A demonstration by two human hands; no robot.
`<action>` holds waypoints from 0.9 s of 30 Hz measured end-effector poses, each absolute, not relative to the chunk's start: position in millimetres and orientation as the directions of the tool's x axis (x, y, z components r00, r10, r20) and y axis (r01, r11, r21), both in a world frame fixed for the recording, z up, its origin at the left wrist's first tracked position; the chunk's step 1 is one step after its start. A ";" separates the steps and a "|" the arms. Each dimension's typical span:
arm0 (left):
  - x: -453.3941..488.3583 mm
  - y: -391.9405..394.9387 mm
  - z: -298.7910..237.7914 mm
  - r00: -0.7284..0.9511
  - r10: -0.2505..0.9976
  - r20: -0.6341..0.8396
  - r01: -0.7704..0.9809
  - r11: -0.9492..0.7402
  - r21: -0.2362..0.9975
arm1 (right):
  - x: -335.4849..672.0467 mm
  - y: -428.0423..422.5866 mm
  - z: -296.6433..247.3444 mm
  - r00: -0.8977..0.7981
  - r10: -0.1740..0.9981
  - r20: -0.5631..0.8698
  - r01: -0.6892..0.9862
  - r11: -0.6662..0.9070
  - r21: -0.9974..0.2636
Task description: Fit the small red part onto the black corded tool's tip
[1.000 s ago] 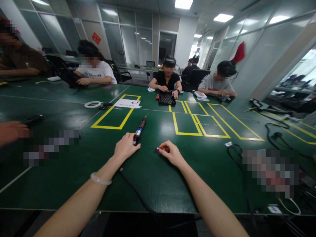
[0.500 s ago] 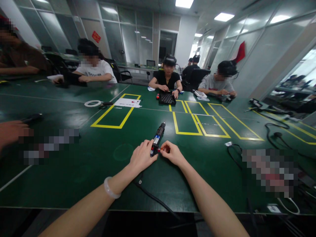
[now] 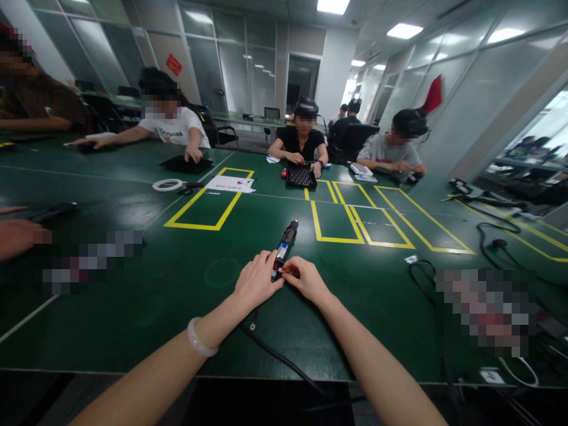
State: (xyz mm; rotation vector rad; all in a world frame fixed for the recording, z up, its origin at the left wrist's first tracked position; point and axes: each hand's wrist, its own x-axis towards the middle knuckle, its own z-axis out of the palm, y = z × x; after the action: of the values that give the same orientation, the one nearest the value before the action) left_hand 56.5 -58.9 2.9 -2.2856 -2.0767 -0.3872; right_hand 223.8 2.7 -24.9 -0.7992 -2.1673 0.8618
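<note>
On the green table in front of me lies a black electric screwdriver (image 3: 287, 235). Its bit points away, and a silver and blue inner part shows along its body. My left hand (image 3: 257, 277) is closed around the lower left side, holding it against the table. From the right, my right hand (image 3: 305, 277) pinches a small orange-red piece (image 3: 284, 271) at the screwdriver's lower end. The fingers hide most of that piece, so its kind is unclear. A black cable (image 3: 279, 355) runs from beneath my left hand toward the table's near edge.
Yellow tape rectangles (image 3: 339, 240) mark the table ahead. A white sheet (image 3: 229, 184) and a white tape roll (image 3: 167, 185) lie at the left. Black cables (image 3: 488, 231) sprawl at the right. Co-workers sit opposite, one with a black tray (image 3: 300, 176); another person's hand (image 3: 22, 236) is at far left.
My right hand has shifted slightly left, closer against the screwdriver, while my left hand stays put. Across the table, the co-worker in white has laid down a dark flat object and spread their arms.
</note>
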 end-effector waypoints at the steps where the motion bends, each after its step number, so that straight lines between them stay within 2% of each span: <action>1: 56.4 -58.8 2.4 0.083 0.975 0.207 0.984 -0.113 0.137 | 224.7 2.8 -24.2 -0.595 0.723 0.352 0.289 0.600 -0.746; 10: 56.2 -57.6 1.1 0.066 0.974 0.216 0.988 -0.094 0.122 | 231.3 3.1 -18.3 -0.601 0.731 0.324 0.228 0.545 -0.807; 17: 38.7 -45.4 2.2 0.069 0.971 0.230 0.994 -0.086 0.062 | 234.1 7.3 -23.9 -0.553 0.772 0.315 0.219 0.500 -0.838; 27: -62.1 -14.6 4.0 -0.226 0.959 0.173 0.973 0.230 -0.007 | 237.8 8.4 -20.8 -0.551 0.784 0.286 0.268 0.490 -0.829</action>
State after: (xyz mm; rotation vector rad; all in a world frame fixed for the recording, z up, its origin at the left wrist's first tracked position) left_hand -62.1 -14.6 4.0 -1.8598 -2.3500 -0.1540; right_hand 237.8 8.4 -20.8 -0.8623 -2.0680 0.9922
